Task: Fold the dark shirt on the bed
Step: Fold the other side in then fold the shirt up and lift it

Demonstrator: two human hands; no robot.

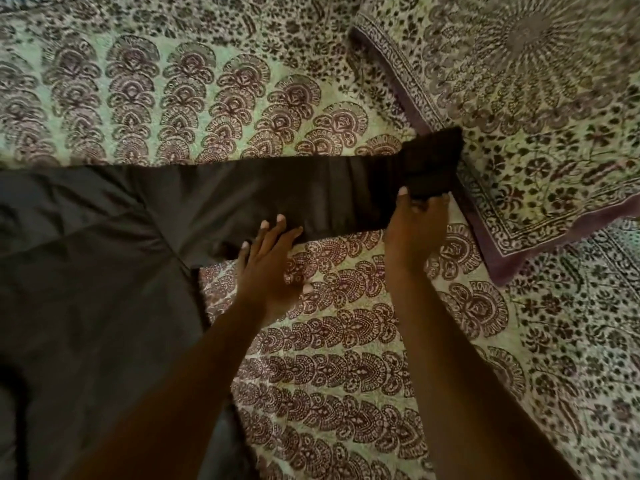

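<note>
The dark shirt [86,271] lies spread flat over the left side of the bed, its body filling the lower left. One long sleeve [277,195] stretches out to the right, its cuff end reaching the pillow's edge. My right hand [415,216] grips the near edge of the sleeve close to the cuff, thumb on top of the fabric. My left hand [270,258] rests flat with fingers spread at the sleeve's lower edge, fingertips on the cloth, holding nothing.
The bed is covered with a green and maroon patterned bedsheet [329,358]. A pillow [519,116] in matching print lies at the upper right, its corner touching the sleeve's cuff.
</note>
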